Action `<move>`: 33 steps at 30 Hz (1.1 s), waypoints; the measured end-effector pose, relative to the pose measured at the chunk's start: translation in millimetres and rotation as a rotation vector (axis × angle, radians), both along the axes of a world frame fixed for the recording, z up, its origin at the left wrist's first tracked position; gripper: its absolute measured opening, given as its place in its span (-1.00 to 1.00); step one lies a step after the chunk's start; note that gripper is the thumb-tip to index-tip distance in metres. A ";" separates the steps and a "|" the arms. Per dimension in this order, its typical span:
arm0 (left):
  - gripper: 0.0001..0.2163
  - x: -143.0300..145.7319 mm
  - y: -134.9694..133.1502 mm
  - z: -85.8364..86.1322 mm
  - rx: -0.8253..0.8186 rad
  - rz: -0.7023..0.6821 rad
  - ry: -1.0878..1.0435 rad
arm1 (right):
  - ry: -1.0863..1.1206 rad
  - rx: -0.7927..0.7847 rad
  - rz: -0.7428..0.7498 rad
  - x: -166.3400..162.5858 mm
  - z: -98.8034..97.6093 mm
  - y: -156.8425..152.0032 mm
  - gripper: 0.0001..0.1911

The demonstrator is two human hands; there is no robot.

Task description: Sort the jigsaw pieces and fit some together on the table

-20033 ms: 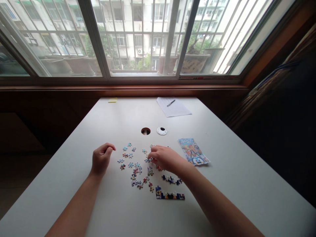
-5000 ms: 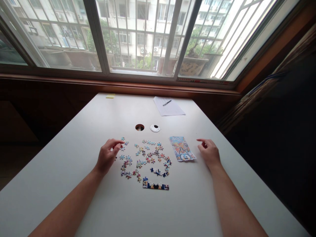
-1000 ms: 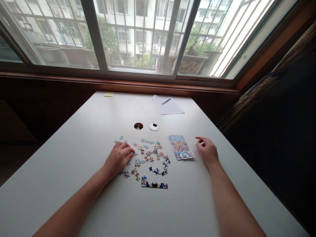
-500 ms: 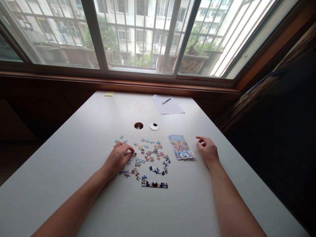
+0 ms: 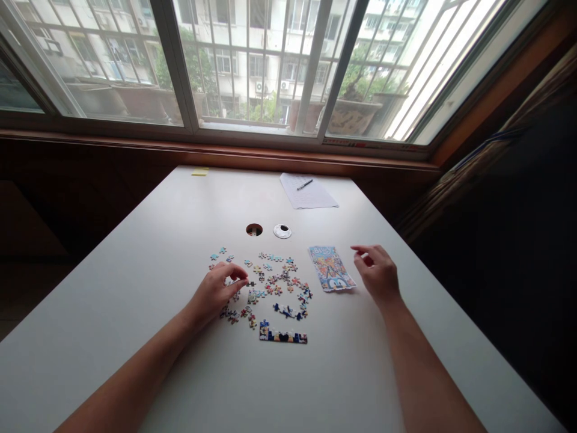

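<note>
Several loose puzzle pieces [image 5: 274, 282] lie scattered on the white table [image 5: 135, 300]. My left hand [image 5: 215, 291] rests at their left side, thumb and forefinger pinched on a small dark puzzle piece [image 5: 251, 284]. A joined strip of pieces [image 5: 283, 336] lies nearest me, with a shorter joined bit [image 5: 285, 310] above it. My right hand [image 5: 378, 273] hovers just right of the colourful picture card [image 5: 330, 268], fingers loosely curled and apart, holding nothing.
A round cable hole [image 5: 254, 229] and its white cap [image 5: 282, 231] sit beyond the pieces. A sheet of paper [image 5: 311, 195] with a pen [image 5: 305, 184] and a yellow sticky note [image 5: 199, 172] lie near the window sill. Dark furniture stands at the right.
My left hand has lifted slightly and now pinches a dark piece at its fingertips. My right hand has shifted a little left toward the card.
</note>
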State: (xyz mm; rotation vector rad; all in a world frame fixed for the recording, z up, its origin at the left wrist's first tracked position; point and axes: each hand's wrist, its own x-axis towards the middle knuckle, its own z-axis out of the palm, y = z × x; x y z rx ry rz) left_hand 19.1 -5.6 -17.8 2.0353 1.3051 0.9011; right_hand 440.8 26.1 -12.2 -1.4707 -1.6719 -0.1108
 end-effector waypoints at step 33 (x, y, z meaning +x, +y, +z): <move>-0.88 13.1 -12.5 10.7 0.085 -0.063 0.050 | -0.314 -0.055 0.693 -160.9 7.5 -49.9 -0.86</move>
